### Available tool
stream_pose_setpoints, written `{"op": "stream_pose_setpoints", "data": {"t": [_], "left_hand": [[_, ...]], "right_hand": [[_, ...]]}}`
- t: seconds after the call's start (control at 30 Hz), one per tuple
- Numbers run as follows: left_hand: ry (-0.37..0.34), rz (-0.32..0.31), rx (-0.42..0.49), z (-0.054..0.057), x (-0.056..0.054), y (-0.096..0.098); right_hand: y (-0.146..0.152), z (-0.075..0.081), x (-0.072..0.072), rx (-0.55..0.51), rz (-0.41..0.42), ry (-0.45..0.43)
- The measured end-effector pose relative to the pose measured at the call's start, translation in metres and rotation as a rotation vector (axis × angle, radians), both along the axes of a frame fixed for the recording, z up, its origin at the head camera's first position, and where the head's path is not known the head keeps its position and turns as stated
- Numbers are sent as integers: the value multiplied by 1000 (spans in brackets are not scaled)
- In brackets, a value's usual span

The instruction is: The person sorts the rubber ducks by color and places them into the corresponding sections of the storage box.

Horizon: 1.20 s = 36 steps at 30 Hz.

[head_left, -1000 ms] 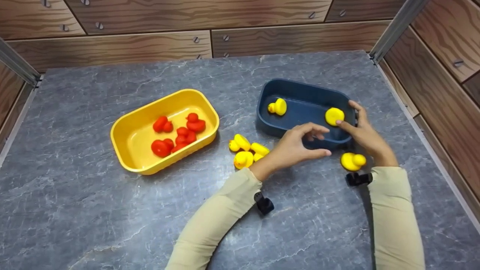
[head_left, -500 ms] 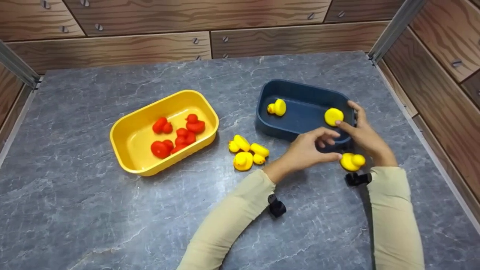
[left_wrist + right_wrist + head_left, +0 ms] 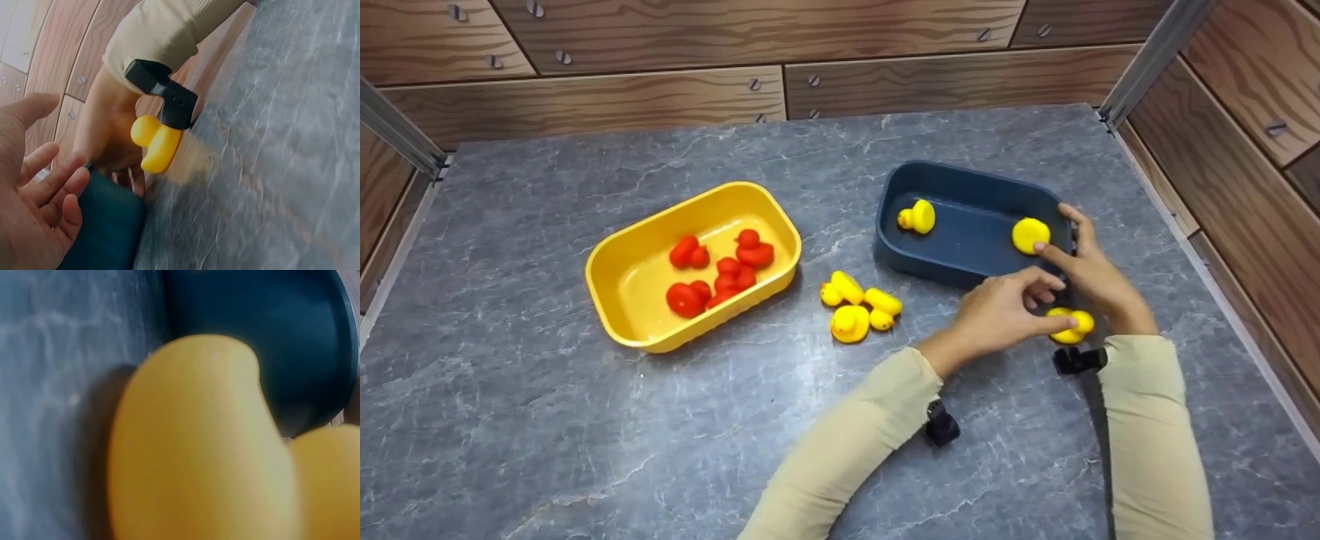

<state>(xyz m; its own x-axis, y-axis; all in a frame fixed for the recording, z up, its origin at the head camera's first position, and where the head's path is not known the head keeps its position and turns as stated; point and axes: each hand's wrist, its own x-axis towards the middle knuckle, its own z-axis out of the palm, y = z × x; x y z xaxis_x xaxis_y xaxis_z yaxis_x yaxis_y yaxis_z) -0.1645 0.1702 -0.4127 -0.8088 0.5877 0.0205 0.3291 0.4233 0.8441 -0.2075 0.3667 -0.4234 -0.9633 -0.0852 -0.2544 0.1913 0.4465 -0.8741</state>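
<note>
My left hand hovers by the near wall of the dark blue tub. Its thumb lies over a yellow rubber duck on the table, partly covering it in the head view. The left wrist view shows a gap between this hand and the duck. At the tub's right end my right hand holds the wall, thumb over the rim and fingers outside. Inside the tub, one yellow duck lies bottom-up by that thumb; another duck is on its side at the left. The yellow duck fills the right wrist view.
Several yellow ducks lie grouped between the tubs. A yellow tub at the left holds several red ducks. Wood-patterned panels border the grey marbled table at the back and sides.
My left hand has moved right and slightly nearer along the tub's front, until its thumb overlaps the loose yellow duck in the head view. The right hand stays at the tub's end.
</note>
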Motion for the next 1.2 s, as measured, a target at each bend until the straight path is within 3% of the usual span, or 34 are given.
{"op": "stream_pose_setpoints", "data": {"t": [0.33,0.5,0.67,0.9,1.2], "left_hand": [[43,80,-70,-5,5,15],[25,63,-115,-8,6,19],[14,42,-156,-13,6,24],[21,21,-179,-22,2,28],[39,-8,-227,-28,-1,36]], "right_hand": [[0,1,2,-18,-9,12],[1,0,2,-47,9,11],[1,0,2,-11,19,21],[1,2,1,-72,30,21],[0,2,1,-77,25,25]]}}
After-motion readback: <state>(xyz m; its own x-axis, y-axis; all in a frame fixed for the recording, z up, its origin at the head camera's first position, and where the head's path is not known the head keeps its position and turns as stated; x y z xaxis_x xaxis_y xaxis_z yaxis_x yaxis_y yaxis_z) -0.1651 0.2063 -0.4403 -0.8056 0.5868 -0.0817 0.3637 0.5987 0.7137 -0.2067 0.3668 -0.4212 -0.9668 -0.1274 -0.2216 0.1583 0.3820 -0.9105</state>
